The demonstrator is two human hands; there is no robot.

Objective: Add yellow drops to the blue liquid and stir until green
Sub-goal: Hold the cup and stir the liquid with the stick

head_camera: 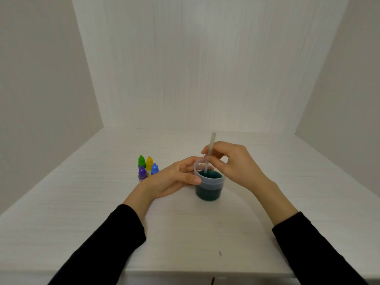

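White walls box in the table [102, 202] where, near its middle, our left hand [174, 177] grips the cup [208, 185] and our right hand [236, 161] pinches the stir stick [210, 147] dipped in liquid [211, 174] already dark teal-green, so we judge the yellow added and stirring nearly done.

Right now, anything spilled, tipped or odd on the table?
Nothing stands out. The cup stands upright with dark green liquid inside, left hand steadying it, right hand holding the stir stick in it. The four dropper bottles stand upright; only a small dark speck near the front edge.
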